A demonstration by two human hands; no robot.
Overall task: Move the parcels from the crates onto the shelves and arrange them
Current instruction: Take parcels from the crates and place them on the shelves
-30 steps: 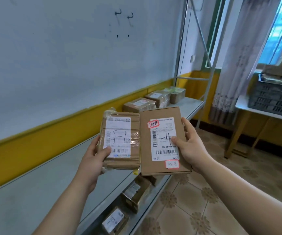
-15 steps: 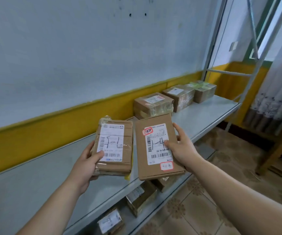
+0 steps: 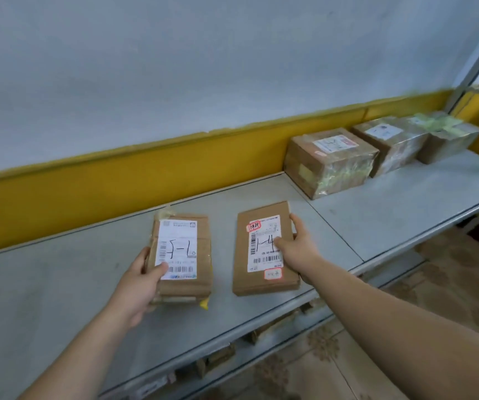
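Grey metal shelf [image 3: 59,284] runs along a white wall with a yellow band [image 3: 117,174]. The left grip [image 3: 143,284] holds a tape-wrapped parcel [image 3: 179,246] by its left edge, thumb on the label. The right grip [image 3: 297,248] clasps a flat cardboard parcel [image 3: 262,249] by its right edge, thumb on top. Both parcels are down at the shelf top, side by side but apart; whether they rest fully I cannot tell. Three taped boxes [image 3: 391,142] stand in a row farther right, against the wall.

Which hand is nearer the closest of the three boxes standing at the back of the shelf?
Right. The right hand, gripping the flat parcel, is in front and left of that box; the left hand, gripping the taped parcel, is farther left.
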